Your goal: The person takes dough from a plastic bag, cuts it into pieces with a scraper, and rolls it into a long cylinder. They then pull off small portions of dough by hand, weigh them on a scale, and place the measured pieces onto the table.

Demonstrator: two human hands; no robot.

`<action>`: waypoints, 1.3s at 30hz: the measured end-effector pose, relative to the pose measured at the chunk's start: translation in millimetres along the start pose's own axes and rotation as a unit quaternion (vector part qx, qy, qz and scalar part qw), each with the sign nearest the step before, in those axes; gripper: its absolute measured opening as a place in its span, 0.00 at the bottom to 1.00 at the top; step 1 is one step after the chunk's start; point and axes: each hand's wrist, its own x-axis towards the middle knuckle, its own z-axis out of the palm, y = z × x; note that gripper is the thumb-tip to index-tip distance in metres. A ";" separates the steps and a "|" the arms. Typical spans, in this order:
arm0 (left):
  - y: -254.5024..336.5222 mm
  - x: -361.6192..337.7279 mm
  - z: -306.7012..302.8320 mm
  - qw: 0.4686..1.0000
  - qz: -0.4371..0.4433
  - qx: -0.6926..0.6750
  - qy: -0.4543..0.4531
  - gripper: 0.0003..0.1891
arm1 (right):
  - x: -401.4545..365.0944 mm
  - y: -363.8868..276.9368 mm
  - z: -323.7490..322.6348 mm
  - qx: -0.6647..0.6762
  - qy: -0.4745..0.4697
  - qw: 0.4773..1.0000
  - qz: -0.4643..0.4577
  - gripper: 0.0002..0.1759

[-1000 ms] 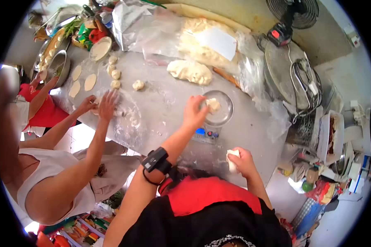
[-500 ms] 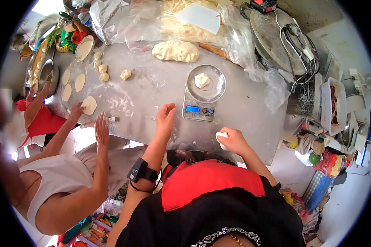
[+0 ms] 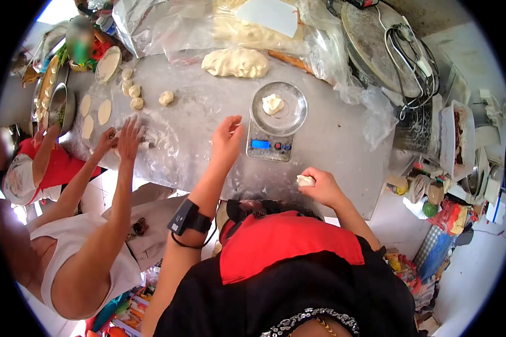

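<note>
A piece of white dough is gripped in my right hand near the front edge of the table. My left hand, just left of the digital scale, has loosely bent fingers and no visible object in it. On the scale stands a round metal dish with a small dough lump inside. Behind the dish and to the left lies a large dough mass. One dough ball rests alone on the floured surface.
At left, a co-worker's hands are over a rolling pin. Several dough balls and flat dough rounds lie beyond. Plastic sheeting covers the back; a round lid with cables is at back right.
The whole view has shifted slightly. My right hand has turned a little, still holding its dough. The co-worker's hands have come together over the rolling pin.
</note>
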 end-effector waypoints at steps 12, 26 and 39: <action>12.8 56.1 80.8 0.875 0.269 0.401 0.020 0.15 | 9.2 1.6 -12.2 0.117 0.075 0.990 -0.009 0.10; 31.3 -79.3 46.7 0.925 -0.006 -0.243 -0.293 0.24 | 14.9 -41.5 8.6 0.246 0.039 0.968 -0.028 0.09; -11.1 -35.2 52.3 0.993 0.094 -0.070 0.007 0.14 | -27.5 -47.5 -6.9 0.443 -0.053 0.895 -0.023 0.12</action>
